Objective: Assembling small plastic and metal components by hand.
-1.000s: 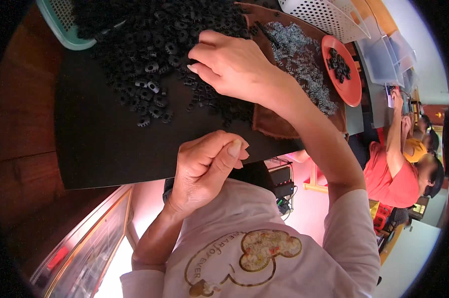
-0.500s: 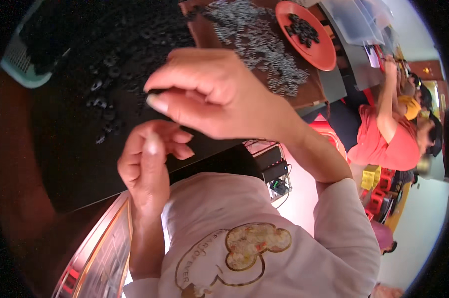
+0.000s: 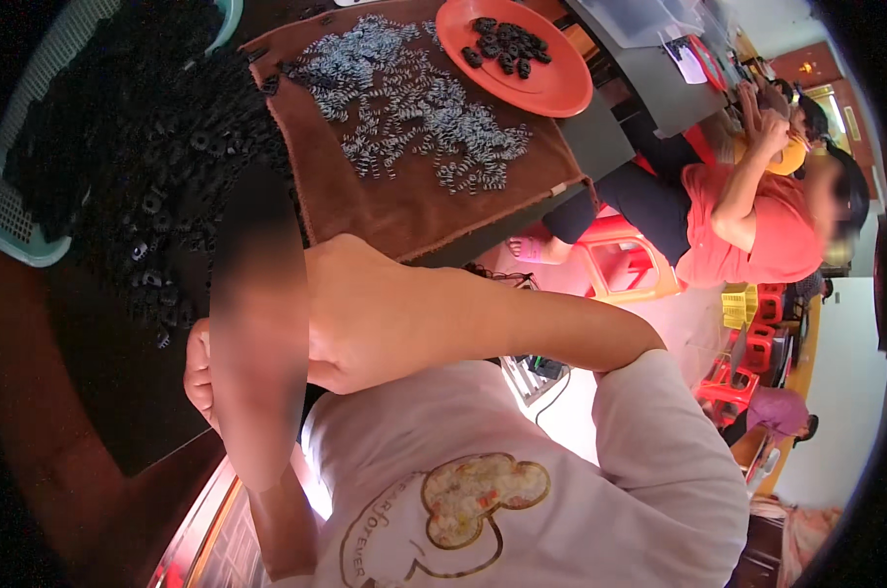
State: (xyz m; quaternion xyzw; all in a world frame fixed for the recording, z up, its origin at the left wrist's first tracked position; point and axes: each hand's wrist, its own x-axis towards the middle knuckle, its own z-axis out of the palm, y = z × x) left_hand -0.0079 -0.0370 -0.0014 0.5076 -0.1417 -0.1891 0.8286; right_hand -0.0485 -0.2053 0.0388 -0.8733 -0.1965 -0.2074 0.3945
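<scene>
Black rings (image 3: pixel 159 211) heaped beside springs (image 3: pixel 414 118); hands raised together, blurred, grip unreadable. Best picked singly, steadily.

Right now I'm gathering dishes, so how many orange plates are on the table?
1. The orange plate sits at the far end of the brown cloth, next to the springs, with black pieces on it. Others may be out of view.
</scene>
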